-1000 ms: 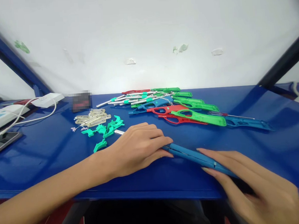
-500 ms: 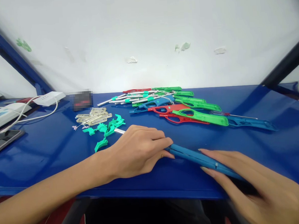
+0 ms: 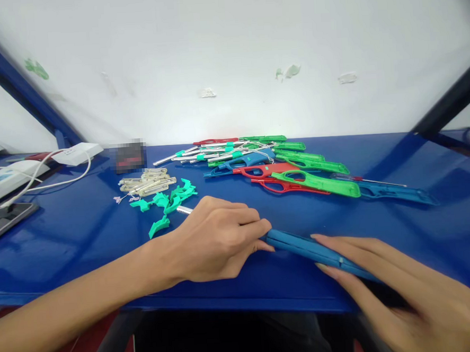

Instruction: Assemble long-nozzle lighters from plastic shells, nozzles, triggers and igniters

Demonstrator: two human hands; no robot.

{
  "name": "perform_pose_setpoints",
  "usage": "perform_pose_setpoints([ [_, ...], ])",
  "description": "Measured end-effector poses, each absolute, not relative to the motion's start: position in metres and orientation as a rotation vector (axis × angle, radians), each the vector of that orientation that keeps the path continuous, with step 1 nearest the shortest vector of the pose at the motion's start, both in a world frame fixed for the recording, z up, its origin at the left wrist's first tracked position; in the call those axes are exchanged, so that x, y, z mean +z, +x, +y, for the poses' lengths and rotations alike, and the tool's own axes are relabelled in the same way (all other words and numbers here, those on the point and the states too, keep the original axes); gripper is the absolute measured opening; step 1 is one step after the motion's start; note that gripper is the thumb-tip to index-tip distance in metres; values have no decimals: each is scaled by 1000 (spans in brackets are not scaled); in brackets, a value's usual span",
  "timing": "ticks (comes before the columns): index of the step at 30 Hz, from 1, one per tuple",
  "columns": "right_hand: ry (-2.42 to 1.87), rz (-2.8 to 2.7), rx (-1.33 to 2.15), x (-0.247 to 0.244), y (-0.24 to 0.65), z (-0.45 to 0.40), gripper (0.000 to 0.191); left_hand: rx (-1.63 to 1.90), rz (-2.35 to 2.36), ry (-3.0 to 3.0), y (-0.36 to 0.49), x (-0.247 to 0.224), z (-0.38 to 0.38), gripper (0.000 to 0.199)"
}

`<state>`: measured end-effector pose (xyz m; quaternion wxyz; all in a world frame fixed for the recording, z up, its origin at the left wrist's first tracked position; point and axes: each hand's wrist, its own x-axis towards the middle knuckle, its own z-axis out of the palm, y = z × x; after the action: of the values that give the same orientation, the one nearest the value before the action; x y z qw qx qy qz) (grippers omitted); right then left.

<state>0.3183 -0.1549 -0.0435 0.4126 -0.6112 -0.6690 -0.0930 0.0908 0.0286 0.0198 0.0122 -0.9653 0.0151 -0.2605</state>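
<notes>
Between my hands is a blue utility lighter [image 3: 303, 247] with a long seam down its edge, tilted down to the right above the table's front edge. My left hand [image 3: 223, 240] is closed round its front part; a silver tube end [image 3: 184, 210] pokes out beyond the knuckles. My right hand [image 3: 417, 292] pinches the rear of the body between thumb and fingers, hiding its far end. Past my left hand lie loose turquoise trigger pieces [image 3: 158, 227] and a pile of clear fuel tanks [image 3: 151, 182].
Silver lighter tubes [image 3: 213, 155] with turquoise parts lie at the back. Red, blue and green handle shells [image 3: 319, 184] spread to the right, near a thin screwdriver [image 3: 382, 182]. At the left are a white power strip [image 3: 78, 152], cables and a phone [image 3: 10, 221].
Both hands keep their grip on the blue lighter and have hardly moved. The silver tube end has shifted very slightly left and down.
</notes>
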Motion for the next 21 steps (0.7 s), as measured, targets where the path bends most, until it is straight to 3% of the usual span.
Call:
perform_pose_setpoints([
  [21, -1583, -1564, -191, -47, 314, -154, 26, -716, -78, -3052, 84, 29, 37, 27],
])
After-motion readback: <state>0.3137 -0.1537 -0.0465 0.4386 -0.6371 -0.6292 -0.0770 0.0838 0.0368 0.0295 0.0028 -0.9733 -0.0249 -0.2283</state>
